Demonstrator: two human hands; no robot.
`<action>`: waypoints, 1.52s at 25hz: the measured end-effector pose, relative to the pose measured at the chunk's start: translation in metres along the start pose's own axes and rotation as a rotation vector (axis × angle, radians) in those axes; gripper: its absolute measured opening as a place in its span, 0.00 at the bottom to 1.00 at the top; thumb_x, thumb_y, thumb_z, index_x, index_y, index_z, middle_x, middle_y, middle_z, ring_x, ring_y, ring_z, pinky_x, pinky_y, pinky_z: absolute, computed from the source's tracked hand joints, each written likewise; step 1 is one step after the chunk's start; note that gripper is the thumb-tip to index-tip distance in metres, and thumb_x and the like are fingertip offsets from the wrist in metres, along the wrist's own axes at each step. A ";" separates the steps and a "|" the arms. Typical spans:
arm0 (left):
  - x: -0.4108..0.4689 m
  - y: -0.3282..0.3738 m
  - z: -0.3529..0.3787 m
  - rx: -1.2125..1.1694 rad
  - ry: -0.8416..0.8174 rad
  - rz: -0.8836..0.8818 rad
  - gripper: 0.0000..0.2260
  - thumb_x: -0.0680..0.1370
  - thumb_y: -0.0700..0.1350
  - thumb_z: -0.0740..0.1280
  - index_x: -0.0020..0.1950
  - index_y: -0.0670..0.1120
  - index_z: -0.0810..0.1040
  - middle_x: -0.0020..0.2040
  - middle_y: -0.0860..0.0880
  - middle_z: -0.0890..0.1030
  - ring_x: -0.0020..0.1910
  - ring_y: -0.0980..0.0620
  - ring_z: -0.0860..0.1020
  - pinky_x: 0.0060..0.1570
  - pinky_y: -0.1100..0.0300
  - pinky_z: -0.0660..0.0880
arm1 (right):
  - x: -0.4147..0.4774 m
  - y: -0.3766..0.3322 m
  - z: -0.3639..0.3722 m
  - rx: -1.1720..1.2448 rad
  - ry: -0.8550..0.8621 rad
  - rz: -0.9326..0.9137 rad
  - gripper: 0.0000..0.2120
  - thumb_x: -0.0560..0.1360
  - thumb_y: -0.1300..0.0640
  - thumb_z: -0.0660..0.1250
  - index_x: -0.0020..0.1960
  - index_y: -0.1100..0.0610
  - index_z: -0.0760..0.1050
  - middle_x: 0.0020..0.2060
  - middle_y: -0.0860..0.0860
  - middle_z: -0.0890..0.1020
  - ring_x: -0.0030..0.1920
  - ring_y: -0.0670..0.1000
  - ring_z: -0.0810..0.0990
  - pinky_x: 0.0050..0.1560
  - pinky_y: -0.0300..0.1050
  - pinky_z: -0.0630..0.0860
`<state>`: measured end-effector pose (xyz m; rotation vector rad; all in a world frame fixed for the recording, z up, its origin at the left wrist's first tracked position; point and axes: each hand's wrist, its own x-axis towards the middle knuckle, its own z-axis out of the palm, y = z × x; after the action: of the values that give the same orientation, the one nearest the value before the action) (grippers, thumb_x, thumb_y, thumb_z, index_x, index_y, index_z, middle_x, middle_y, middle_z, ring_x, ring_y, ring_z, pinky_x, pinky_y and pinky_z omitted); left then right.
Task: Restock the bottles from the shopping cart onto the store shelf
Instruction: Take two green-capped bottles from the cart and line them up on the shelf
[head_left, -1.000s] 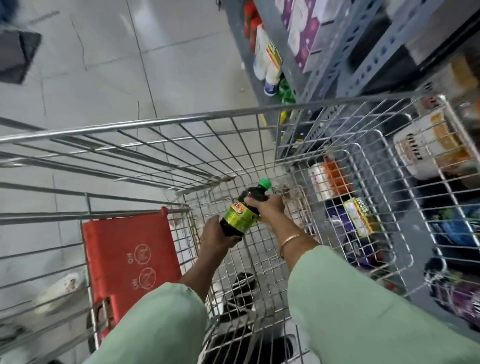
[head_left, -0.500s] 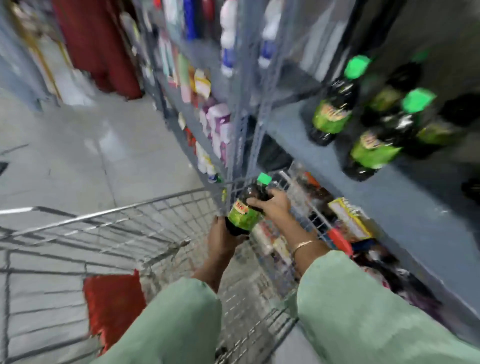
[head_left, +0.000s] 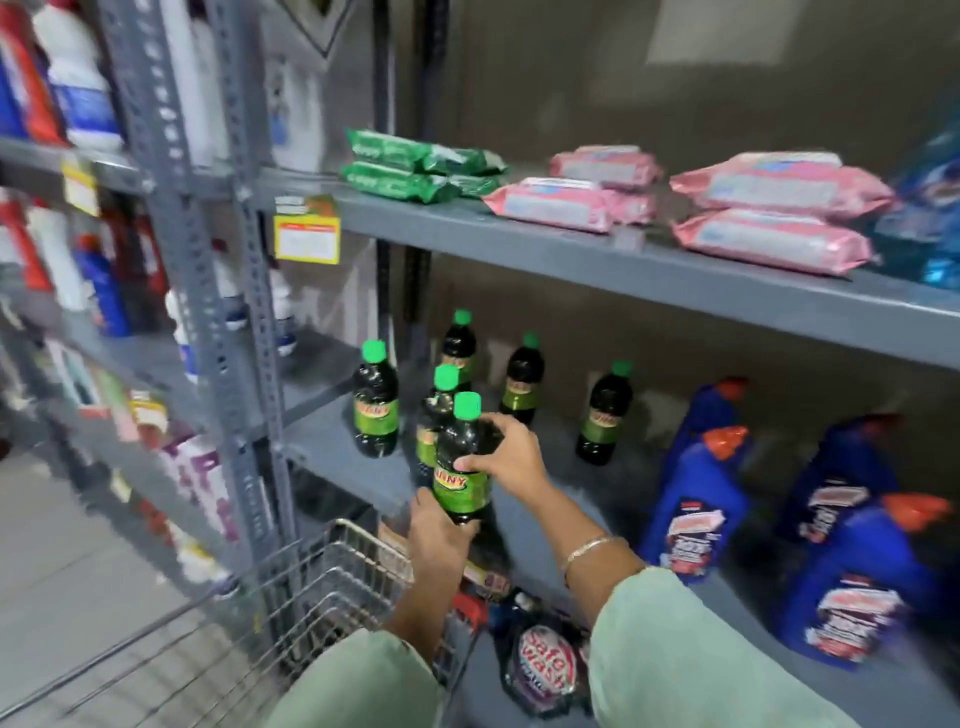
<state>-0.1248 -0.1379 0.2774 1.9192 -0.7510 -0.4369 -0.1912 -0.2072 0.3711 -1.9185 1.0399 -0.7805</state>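
Your right hand (head_left: 511, 457) wraps the bottle (head_left: 461, 467) at its shoulder, your left hand (head_left: 436, 538) cups its base; five bottles (head_left: 375, 405) stand close behind on the shelf (head_left: 332, 447).

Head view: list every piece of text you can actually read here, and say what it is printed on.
"ANNY": green label of the held bottle, first letter hidden by the right hand; left hand grips the base.
"safe wash": purple pouch on the lowest shelf.
Blurred, unreadable: labels of the shelved bottles, blue jugs, pink packs, green packs, yellow price tag.
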 end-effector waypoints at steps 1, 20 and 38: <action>-0.004 0.009 0.010 0.015 -0.028 -0.002 0.27 0.63 0.40 0.77 0.56 0.37 0.68 0.54 0.36 0.76 0.55 0.37 0.76 0.54 0.47 0.73 | 0.001 0.009 -0.011 0.006 0.031 0.016 0.31 0.57 0.62 0.79 0.59 0.61 0.76 0.57 0.57 0.81 0.58 0.54 0.78 0.52 0.35 0.69; 0.065 -0.008 0.002 -0.037 0.012 -0.011 0.30 0.68 0.40 0.74 0.65 0.36 0.65 0.61 0.35 0.72 0.63 0.36 0.70 0.64 0.42 0.68 | -0.021 0.096 0.030 0.067 0.378 0.338 0.31 0.55 0.56 0.80 0.55 0.58 0.71 0.53 0.56 0.80 0.58 0.58 0.75 0.56 0.53 0.75; 0.069 -0.005 0.005 0.031 0.004 -0.007 0.30 0.63 0.45 0.78 0.58 0.37 0.68 0.58 0.37 0.75 0.59 0.37 0.73 0.56 0.42 0.73 | -0.042 0.088 0.016 -0.025 0.610 0.504 0.37 0.58 0.52 0.80 0.59 0.64 0.66 0.59 0.59 0.74 0.63 0.60 0.66 0.59 0.53 0.70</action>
<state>-0.0751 -0.1859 0.2716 1.9520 -0.7530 -0.4276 -0.2310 -0.1952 0.2815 -1.3499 1.8142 -1.0720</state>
